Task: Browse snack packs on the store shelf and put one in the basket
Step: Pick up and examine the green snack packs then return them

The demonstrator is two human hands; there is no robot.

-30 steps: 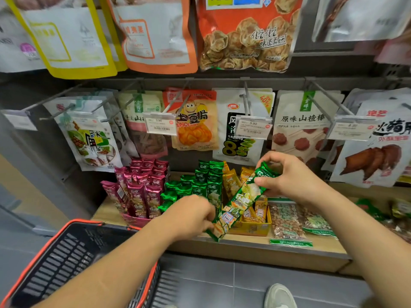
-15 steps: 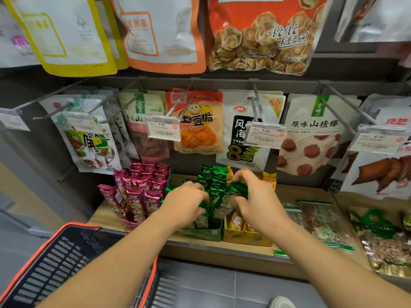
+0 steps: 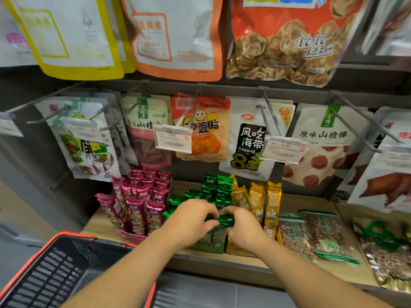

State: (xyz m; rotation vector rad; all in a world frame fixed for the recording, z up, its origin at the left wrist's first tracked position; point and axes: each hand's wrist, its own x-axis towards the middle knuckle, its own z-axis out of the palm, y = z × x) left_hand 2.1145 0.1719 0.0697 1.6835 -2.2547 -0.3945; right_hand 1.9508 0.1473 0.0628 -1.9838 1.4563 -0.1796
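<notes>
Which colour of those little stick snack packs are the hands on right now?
The green packs, the middle group. Both the left hand and right hand pinch their tops; the magenta packs and yellow packs beside them stand untouched.

Two hands [image 3: 193,221], one basket [image 3: 29,265], two price tags [image 3: 173,138].

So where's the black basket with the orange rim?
In the head view, the black plastic basket with the orange rim sits at the bottom left, below the wooden shelf, nearest the upright pink snack packs.
</notes>
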